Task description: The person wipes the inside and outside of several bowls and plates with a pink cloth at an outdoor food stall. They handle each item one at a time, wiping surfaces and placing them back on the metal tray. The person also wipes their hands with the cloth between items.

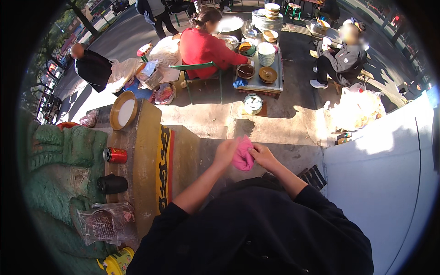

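Observation:
In front of my body I hold a bunched pink cloth (pixel 243 158). My left hand (pixel 227 151) grips its left side, its fingertips partly blurred. On the opposite side, my right hand (pixel 263 156) pinches the cloth with the thumb on top. Left of my arms, a stone ledge (pixel 146 144) bears a tan bowl (pixel 117 103) with white contents, tilted in the wide view. A red drink can (pixel 115 155), a black container (pixel 112 184) and a clear plastic bag (pixel 103 223) stand or lie along it.
Ahead, a person in a red sweater (pixel 202 48) sits on a green chair by a metal-topped table (pixel 254 80) with stacked bowls (pixel 266 54). A lidded pot (pixel 253 103) stands on the ground. A white wall (pixel 374 172) runs along my right. Another person (pixel 343 58) sits at far right.

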Motion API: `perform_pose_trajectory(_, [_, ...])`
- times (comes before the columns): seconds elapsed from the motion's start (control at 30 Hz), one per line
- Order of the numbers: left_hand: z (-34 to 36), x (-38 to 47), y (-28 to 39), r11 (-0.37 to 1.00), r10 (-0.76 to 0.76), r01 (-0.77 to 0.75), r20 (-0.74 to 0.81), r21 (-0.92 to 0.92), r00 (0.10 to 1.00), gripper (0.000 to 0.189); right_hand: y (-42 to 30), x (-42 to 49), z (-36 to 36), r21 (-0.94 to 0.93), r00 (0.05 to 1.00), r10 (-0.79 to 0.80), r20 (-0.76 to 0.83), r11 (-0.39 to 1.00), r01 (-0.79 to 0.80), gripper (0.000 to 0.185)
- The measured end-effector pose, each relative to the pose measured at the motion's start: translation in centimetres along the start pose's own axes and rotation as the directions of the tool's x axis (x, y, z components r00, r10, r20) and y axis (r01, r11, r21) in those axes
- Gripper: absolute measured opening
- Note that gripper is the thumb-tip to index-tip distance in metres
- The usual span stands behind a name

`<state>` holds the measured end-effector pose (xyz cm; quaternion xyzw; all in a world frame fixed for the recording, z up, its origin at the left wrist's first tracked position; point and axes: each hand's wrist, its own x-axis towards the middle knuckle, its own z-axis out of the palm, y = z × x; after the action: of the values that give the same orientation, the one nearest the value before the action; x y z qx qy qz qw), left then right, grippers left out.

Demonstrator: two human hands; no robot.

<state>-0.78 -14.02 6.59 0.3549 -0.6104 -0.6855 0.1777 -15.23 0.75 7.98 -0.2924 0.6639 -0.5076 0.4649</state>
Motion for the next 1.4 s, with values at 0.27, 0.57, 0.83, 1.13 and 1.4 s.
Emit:
perform_pose_trajectory(0.27, [0.6,4.4,-1.6,0.971,0.065,-0.055,-0.033,0.232,0.997,0.03,2.6,6.5,-9.1,0.377,0.96,0.104,-0.259,0.926,0.002,0.028])
perform_pose_trajectory(0.57, [7.3,6.8,7.6,0.87,0.372,-0.238,-0.256,0.432,0.892,0.023,1.7,11.1,-17.3,-0.212,0.951,0.298,0.084,0.938,-0.275,0.029])
perform_pose_trajectory(0.83, [12.8,10.8,13.4,0.286,0.606,-0.598,0.343,0.749,0.718,0.023,-5.4,10.8,-14.9,-0.34,0.929,-0.068,0.365,0.919,0.2,0.03])
perform_pose_trajectory(1.13, [11.2,11.5,16.5,0.647,0.609,-0.457,-0.052,0.61,0.792,0.021,-16.0,8.1,-13.8,-0.713,0.978,-0.194,0.079,0.675,0.191,0.024])
perform_pose_trajectory(1.4, [14.2,11.0,15.8,0.238,0.692,-0.735,0.42,0.635,0.586,0.03,-10.0,12.1,-12.6,0.424,0.973,-0.151,0.175,0.903,0.063,0.025])
